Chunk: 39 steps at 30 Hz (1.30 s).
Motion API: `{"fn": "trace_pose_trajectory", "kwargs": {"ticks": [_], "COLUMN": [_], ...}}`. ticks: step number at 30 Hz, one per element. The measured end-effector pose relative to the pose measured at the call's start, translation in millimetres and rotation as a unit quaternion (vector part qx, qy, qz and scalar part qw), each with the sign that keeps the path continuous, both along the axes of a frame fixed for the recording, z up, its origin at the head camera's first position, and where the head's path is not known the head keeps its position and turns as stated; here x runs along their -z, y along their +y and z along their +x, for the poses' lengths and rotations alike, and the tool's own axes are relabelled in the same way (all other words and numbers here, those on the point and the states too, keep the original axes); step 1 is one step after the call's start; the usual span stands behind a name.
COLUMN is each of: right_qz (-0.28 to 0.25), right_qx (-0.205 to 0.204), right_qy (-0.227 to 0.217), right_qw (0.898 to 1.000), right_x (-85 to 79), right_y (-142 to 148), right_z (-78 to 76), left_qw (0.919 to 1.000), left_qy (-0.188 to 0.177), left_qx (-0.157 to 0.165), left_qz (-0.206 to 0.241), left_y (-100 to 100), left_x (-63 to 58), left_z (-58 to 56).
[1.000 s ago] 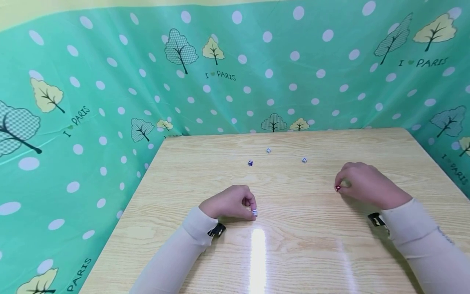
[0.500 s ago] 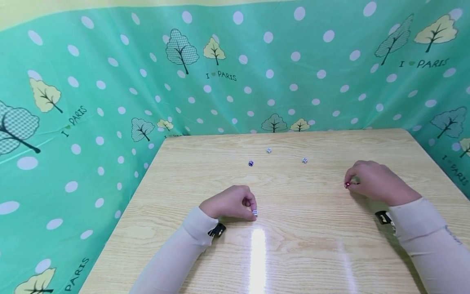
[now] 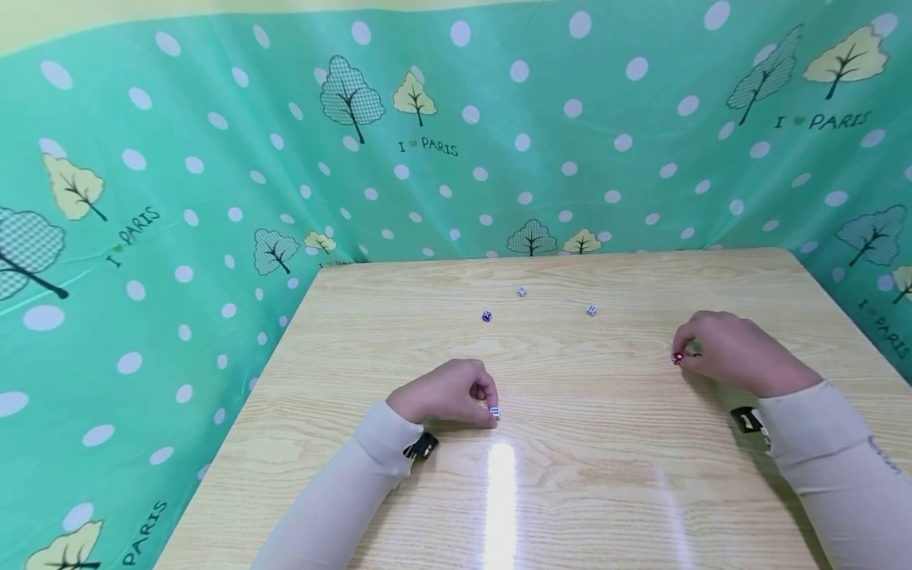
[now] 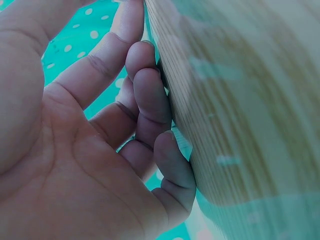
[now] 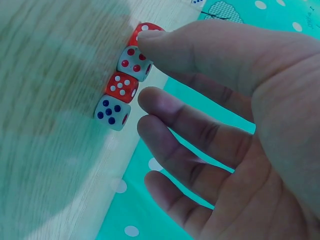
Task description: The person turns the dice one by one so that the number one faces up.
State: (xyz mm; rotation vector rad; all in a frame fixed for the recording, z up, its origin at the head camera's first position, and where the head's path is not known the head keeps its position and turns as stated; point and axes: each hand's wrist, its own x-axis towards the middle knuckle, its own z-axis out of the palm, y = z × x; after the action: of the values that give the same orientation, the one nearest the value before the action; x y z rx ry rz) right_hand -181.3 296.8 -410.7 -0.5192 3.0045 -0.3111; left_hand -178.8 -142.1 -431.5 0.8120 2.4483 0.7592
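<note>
In the head view, my left hand [image 3: 449, 392] pinches a white die [image 3: 495, 412] with dark pips, low at the table. The left wrist view shows the other fingers curled beside the tabletop, with the die out of sight. Farther right, my right hand [image 3: 734, 352] pinches a red die [image 3: 677, 359] between thumb and index finger. In the right wrist view, several dice form a touching row: a red die [image 5: 145, 29] under the thumb tip, a white die with red pips [image 5: 135, 62], another red die [image 5: 121, 86] and a white die with blue pips [image 5: 112, 112].
Toward the back of the wooden table [image 3: 399, 301] lie a dark blue die [image 3: 487, 317] and two white dice, one farther back [image 3: 522, 292] and one to the right [image 3: 591, 310]. A green dotted curtain [image 3: 456, 190] hangs behind and beside the table.
My right hand has moved right and slightly back with the red die, mostly in the first half second. The left hand and the dice at the back have stayed put.
</note>
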Motion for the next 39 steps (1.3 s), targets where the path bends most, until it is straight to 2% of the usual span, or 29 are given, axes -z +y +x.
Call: {"fn": "trace_pose_trajectory", "kwargs": {"ticks": [7, 17, 22, 28, 33, 39], "right_qz": [-0.002, -0.013, -0.016, -0.01, -0.002, -0.011], "right_qx": [0.002, -0.003, -0.012, -0.019, -0.006, 0.017], "right_qy": [-0.01, -0.017, -0.011, -0.009, 0.0, 0.014], "right_qw": [1.0, 1.0, 1.0, 1.0, 1.0, 1.0], "right_x": [-1.0, -2.3, -2.5, -1.1, 3.6, 8.1], "right_y": [-2, -5, -16, -36, -54, -75], "right_z": [-2.2, -3.5, -6.2, -25.6, -46.4, -67.0], "left_qw": [0.9998, 0.9998, 0.9998, 0.9999, 0.9999, 0.9999], "left_qy": [0.009, 0.007, 0.005, 0.002, -0.01, -0.003], "left_qx": [0.015, 0.015, 0.016, 0.009, 0.005, 0.009], "left_qz": [0.006, 0.008, 0.007, 0.006, 0.008, 0.01], "left_y": [1, 0, 0, 0, 0, 0], "left_x": [0.4, -1.5, -0.2, 0.9, 0.5, -0.3], "left_z": [-1.6, -1.4, -1.0, -0.4, 1.0, 0.4]}}
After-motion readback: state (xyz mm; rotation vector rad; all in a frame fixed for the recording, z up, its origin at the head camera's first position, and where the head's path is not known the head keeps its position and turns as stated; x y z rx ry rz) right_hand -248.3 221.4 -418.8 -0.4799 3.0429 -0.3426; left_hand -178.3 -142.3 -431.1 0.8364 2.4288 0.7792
